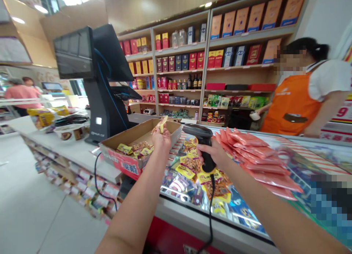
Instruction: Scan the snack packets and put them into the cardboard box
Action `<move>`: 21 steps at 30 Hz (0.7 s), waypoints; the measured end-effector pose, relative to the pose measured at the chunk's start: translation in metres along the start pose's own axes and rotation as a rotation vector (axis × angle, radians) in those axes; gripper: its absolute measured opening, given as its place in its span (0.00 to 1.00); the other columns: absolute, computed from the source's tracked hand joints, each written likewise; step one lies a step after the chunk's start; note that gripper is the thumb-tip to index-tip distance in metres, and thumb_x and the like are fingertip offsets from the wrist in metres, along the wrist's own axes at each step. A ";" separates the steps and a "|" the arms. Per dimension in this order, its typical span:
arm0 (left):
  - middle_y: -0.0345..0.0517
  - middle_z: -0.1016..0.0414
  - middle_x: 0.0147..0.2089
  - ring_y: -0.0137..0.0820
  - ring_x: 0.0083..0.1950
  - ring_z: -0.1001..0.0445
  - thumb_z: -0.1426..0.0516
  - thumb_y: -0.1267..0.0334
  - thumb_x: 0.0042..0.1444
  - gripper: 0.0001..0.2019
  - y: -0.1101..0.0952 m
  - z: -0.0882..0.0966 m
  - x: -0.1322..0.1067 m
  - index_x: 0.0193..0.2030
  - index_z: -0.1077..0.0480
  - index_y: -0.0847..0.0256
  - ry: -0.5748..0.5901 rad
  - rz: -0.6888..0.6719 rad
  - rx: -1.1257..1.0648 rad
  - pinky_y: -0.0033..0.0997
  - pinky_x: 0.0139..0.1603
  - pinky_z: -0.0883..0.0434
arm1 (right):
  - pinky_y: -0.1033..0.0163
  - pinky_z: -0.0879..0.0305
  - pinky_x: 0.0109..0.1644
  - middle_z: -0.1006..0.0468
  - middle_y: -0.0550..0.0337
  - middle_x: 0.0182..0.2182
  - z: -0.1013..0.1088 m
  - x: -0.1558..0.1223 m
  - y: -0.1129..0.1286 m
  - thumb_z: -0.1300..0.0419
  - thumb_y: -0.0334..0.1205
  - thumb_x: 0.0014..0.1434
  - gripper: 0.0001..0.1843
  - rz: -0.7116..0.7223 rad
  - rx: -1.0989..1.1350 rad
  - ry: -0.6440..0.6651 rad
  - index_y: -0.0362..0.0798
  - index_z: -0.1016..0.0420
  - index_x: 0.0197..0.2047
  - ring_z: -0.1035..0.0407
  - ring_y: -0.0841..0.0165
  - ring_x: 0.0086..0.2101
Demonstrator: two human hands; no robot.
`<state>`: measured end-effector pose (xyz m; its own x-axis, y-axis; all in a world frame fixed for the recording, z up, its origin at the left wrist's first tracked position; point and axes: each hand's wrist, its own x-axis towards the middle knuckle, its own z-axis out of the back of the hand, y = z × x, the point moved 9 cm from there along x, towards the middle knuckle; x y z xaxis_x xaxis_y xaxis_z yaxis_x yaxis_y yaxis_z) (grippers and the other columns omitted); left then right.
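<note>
My left hand [162,138] is closed on a small yellow snack packet [160,125], raised above the right side of an open cardboard box [118,168]. More yellow packets [137,148] lie inside that box. My right hand [216,153] grips a black barcode scanner [206,146] by its handle, and its cord hangs down over the counter's front. The scanner's head points left, toward the box. Beneath the scanner, several yellow snack packets [189,166] are spread on the glass counter top.
A stack of orange-pink packets [253,155] lies right of the scanner. The till screen [74,54] stands behind the box at left. A person in an orange apron [294,100] stands behind the counter. Shelves [181,48] with boxes and bottles line the back wall.
</note>
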<state>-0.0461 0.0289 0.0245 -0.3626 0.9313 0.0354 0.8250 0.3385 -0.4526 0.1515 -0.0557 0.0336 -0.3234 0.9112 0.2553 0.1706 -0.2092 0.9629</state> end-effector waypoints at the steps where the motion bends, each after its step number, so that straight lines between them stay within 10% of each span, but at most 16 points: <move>1: 0.42 0.27 0.37 0.17 0.27 0.28 0.61 0.68 0.71 0.12 -0.013 0.005 -0.002 0.43 0.37 0.59 -0.059 -0.084 -0.044 0.14 0.31 0.30 | 0.67 0.36 0.17 0.30 0.67 0.16 -0.007 0.005 0.003 0.30 0.46 0.41 0.16 -0.004 0.014 0.002 0.47 0.32 0.26 0.37 0.73 0.14; 7: 0.48 0.28 0.49 0.26 0.43 0.23 0.47 0.65 0.64 0.03 -0.021 0.006 -0.016 0.42 0.33 0.59 -0.033 -0.207 0.086 0.27 0.45 0.26 | 0.67 0.37 0.16 0.30 0.67 0.16 -0.031 0.019 0.007 0.30 0.45 0.40 0.17 0.002 0.027 0.037 0.47 0.31 0.29 0.37 0.73 0.14; 13: 0.44 0.25 0.29 0.27 0.30 0.29 0.32 0.62 0.42 0.11 0.068 -0.016 -0.023 0.29 0.27 0.65 0.460 0.005 0.815 0.24 0.32 0.35 | 0.67 0.37 0.16 0.31 0.67 0.15 0.011 0.008 0.001 0.30 0.45 0.42 0.15 0.032 -0.082 -0.052 0.47 0.32 0.25 0.37 0.73 0.14; 21: 0.33 0.47 0.13 0.24 0.21 0.46 0.31 0.51 0.37 0.23 0.144 -0.024 -0.034 0.13 0.39 0.60 0.907 -0.067 1.782 0.29 0.25 0.51 | 0.67 0.37 0.17 0.31 0.65 0.16 0.076 -0.012 -0.014 0.30 0.46 0.43 0.16 0.030 -0.065 -0.238 0.47 0.32 0.23 0.36 0.73 0.15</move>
<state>0.0952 0.0488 -0.0203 0.3871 0.9034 0.1847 -0.6638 0.4121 -0.6241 0.2236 -0.0369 0.0104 -0.0896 0.9604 0.2637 0.1140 -0.2531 0.9607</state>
